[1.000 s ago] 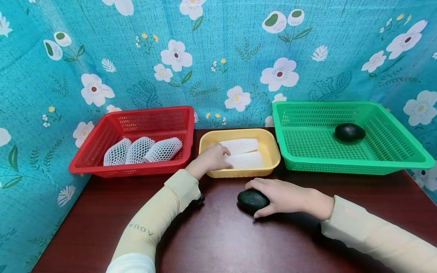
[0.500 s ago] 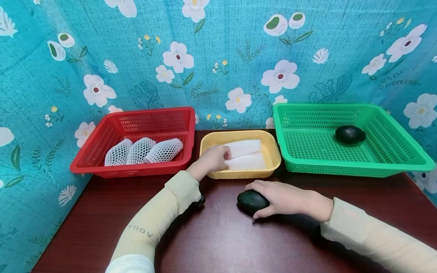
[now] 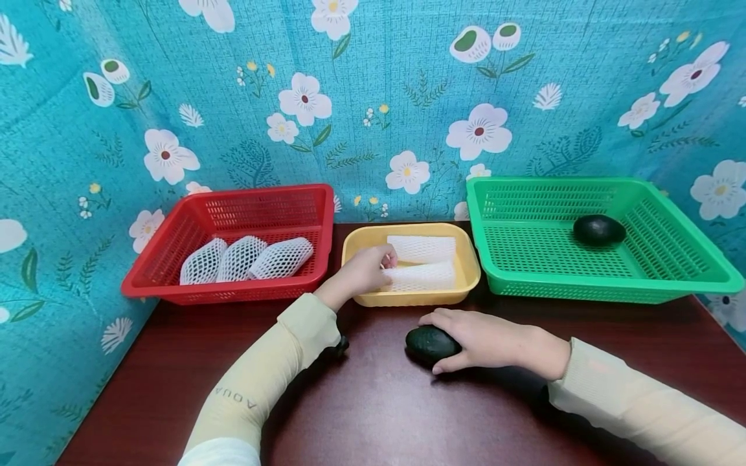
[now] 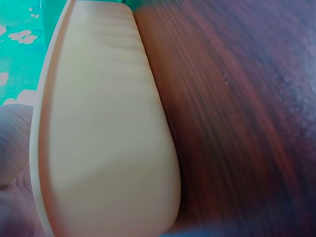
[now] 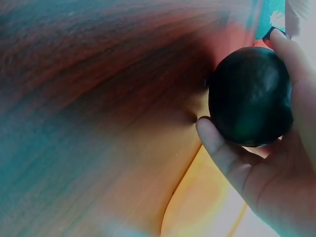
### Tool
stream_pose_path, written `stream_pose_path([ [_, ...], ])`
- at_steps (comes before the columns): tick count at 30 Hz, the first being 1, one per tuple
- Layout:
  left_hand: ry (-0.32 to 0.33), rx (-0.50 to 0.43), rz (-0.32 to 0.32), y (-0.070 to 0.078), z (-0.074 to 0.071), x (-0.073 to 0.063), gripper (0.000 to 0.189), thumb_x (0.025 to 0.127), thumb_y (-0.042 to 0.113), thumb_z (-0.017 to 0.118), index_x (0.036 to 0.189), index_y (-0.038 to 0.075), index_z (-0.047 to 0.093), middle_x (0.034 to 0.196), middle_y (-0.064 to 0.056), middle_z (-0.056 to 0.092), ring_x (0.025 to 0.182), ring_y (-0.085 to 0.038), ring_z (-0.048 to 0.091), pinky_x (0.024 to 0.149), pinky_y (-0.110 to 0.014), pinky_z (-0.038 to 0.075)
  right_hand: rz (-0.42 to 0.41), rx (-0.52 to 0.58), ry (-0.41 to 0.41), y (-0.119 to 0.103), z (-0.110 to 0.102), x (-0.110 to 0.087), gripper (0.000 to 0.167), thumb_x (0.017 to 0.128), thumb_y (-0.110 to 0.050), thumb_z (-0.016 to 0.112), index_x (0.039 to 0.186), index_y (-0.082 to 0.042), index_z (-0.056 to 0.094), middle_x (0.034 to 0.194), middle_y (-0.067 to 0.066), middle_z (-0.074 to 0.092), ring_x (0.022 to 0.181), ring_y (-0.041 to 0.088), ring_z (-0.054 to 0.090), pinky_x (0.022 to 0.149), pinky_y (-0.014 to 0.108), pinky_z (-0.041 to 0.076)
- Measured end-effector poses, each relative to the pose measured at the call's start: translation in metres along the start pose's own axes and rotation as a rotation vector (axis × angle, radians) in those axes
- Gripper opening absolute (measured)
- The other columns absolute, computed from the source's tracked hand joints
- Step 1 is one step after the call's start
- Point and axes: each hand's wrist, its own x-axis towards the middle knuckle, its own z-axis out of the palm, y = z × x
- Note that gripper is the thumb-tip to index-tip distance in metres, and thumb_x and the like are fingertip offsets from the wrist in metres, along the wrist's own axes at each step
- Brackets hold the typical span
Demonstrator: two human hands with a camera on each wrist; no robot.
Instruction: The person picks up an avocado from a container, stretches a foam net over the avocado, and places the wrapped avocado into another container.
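Observation:
My left hand (image 3: 367, 268) reaches over the near left rim of a yellow tray (image 3: 415, 298), its fingertips pinching the left end of a white foam net sleeve (image 3: 425, 276). A second foam net sleeve (image 3: 422, 248) lies flat behind it. In the left wrist view the tray's outer wall (image 4: 103, 118) hides most of that hand. On the table in front of the tray, my right hand (image 3: 484, 340) holds a dark green avocado (image 3: 430, 343), thumb on the near side and fingers over the far side. The right wrist view shows the avocado (image 5: 251, 96) between thumb and fingers.
A red basket (image 3: 224, 294) at the left holds three net-wrapped fruits (image 3: 239, 259). The green basket (image 3: 583, 288) at the right contains one bare avocado (image 3: 598, 230). A blue floral cloth (image 3: 373, 97) hangs behind the dark wooden table (image 3: 373, 414).
The two foam sleeves have come apart: the far one has shifted right and back, while the near one stays at my left fingertips. My right hand and its avocado have stayed put.

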Motion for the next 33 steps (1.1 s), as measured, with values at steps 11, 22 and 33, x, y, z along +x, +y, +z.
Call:
stream_pose_path([
  [11, 0.017, -0.044, 0.0, 0.0, -0.007, -0.008, 0.024, 0.094, 0.003, 0.068, 0.118, 0.004, 0.074, 0.115, -0.01, 0.067, 0.096, -0.023, 0.057, 0.074, -0.029, 0.05, -0.02, -0.005, -0.009, 0.002, -0.002, 0.0, 0.071, 0.091, -0.052, 0.074, 0.143, -0.008, 0.052, 0.125, 0.001, 0.06, 0.107, 0.015, 0.061, 0.093, 0.04, 0.053],
  [22, 0.082, -0.064, 0.028, 0.004, -0.011, -0.014, 0.025, 0.095, 0.004, 0.069, 0.119, 0.003, 0.073, 0.128, -0.013, 0.065, 0.101, -0.024, 0.058, 0.088, -0.036, 0.053, -0.032, -0.025, 0.014, 0.002, -0.003, -0.001, 0.072, 0.091, -0.052, 0.074, 0.144, -0.009, 0.052, 0.124, -0.001, 0.06, 0.109, 0.016, 0.061, 0.094, 0.041, 0.052],
  [33, 0.144, -0.075, 0.091, 0.011, -0.019, -0.021, 0.022, 0.094, 0.003, 0.07, 0.117, 0.003, 0.073, 0.121, -0.013, 0.068, 0.103, -0.024, 0.059, 0.091, -0.037, 0.053, -0.045, -0.047, 0.063, -0.003, -0.016, -0.001, 0.07, 0.093, -0.05, 0.073, 0.143, -0.007, 0.053, 0.137, 0.003, 0.057, 0.121, 0.02, 0.058, 0.101, 0.042, 0.05],
])
